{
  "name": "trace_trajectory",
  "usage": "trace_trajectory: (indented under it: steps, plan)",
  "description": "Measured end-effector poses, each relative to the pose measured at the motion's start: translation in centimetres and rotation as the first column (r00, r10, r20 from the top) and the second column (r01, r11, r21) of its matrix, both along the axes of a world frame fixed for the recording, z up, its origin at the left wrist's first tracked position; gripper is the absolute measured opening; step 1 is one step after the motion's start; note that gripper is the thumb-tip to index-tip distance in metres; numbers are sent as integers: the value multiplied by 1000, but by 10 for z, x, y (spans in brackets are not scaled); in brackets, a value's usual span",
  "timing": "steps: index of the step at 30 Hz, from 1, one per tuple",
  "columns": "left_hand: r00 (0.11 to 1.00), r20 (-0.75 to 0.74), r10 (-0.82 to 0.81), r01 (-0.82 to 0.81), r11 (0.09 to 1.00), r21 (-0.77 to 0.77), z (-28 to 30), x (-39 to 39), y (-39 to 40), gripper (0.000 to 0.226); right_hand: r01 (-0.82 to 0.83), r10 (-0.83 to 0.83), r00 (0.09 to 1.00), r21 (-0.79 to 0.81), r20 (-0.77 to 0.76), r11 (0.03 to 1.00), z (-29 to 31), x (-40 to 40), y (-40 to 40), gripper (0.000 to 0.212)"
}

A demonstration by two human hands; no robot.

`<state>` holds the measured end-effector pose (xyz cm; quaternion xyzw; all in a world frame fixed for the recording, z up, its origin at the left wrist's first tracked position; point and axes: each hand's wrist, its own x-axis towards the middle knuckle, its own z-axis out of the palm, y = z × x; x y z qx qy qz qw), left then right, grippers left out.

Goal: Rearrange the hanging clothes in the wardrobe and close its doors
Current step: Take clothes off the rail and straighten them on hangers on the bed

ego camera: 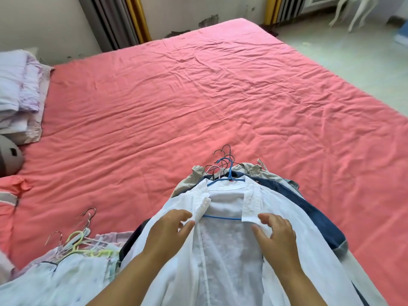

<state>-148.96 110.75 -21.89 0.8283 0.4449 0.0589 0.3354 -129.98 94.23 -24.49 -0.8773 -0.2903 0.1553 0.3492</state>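
A stack of clothes on hangers lies on the pink bed point(198, 96) in front of me. On top is a white shirt point(223, 261) on a blue hanger point(227, 173), over a denim garment point(313, 208) and a beige one point(187, 180). My left hand point(170, 233) pinches the shirt's left front edge near the collar. My right hand point(276, 235) rests with curled fingers on the right front edge just below the collar. A second pile of pale clothes point(66, 277) with yellow-green and metal hangers point(84, 241) lies at the lower left. The wardrobe is out of view.
Folded pale bedding point(19, 96) sits at the bed's left end, with a grey rounded object point(10, 157) below it. Curtains point(119, 18) hang by the far wall. White furniture legs point(357, 12) stand on the tiled floor at the upper right.
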Motion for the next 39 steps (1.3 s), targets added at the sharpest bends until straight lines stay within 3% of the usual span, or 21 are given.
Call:
trace_trajectory:
  steps: [10, 15, 20, 24, 30, 35, 39]
  plan:
    - [977, 80, -197, 201, 978, -54, 98, -167, -76, 20, 108, -107, 994, 27, -19, 994, 105, -203, -95, 18]
    - [886, 59, -460, 464, 883, -75, 123, -241, -107, 22, 180, -181, 967, -25, -178, 983, 139, -317, -146, 12]
    - [802, 88, -591, 598, 796, -99, 124, -285, -145, 25, 281, -289, 938, -70, -193, 957, 150, -394, -193, 9]
    - [671, 62, -739, 741, 665, -92, 130, -301, -182, 27, 407, -405, 899, -24, -166, 913, 163, -440, -231, 25]
    - [461, 21, -887, 887, 461, 12, 146, -314, -245, 26, 585, -562, 803, 84, -199, 807, 180, -511, -284, 27]
    - [228, 30, -973, 969, 230, 86, 169, -345, -325, 23, 705, -668, 707, 152, -233, 693, 195, -599, -337, 26]
    - [29, 77, -997, 991, 39, 128, 195, -398, -390, 25, 832, -806, 550, 228, -219, 506, 210, -691, -383, 25]
